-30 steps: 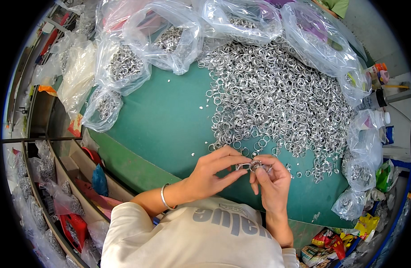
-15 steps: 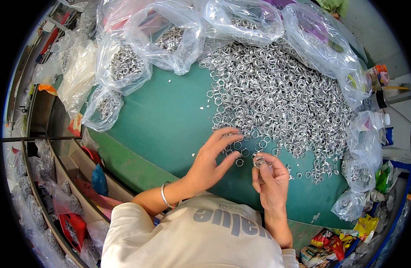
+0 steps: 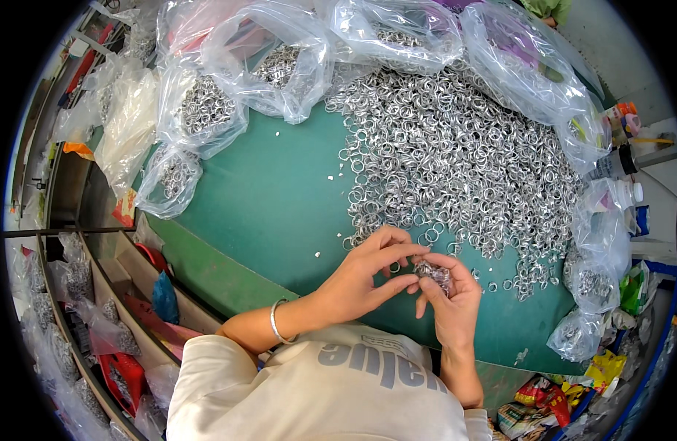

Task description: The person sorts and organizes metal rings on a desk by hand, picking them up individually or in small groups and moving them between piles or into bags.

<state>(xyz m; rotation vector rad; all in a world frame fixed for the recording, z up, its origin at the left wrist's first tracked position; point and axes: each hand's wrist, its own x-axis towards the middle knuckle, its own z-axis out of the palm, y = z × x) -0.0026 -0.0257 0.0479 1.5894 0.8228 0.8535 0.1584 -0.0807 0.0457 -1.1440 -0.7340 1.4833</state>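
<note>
A bunch of small silvery metal rings sits in my right hand, which is closed around it with thumb and fingers. My left hand reaches in from the left. Its thumb and forefinger are apart, their tips close to the bunch; whether they touch it I cannot tell. Just beyond both hands spreads a large heap of silvery rings on the green table. A few loose rings lie between that heap and my hands.
Clear plastic bags of rings line the table's far left edge, and more bags the far right. Small bagged rings and a clear bottle stand at right. Compartments with red scoops flank the left; colourful packets lie lower right.
My left hand has moved right, from the loose rings at the heap's near edge to the bunch in my right hand. The right hand still holds the rings, its fingers slightly shifted.
</note>
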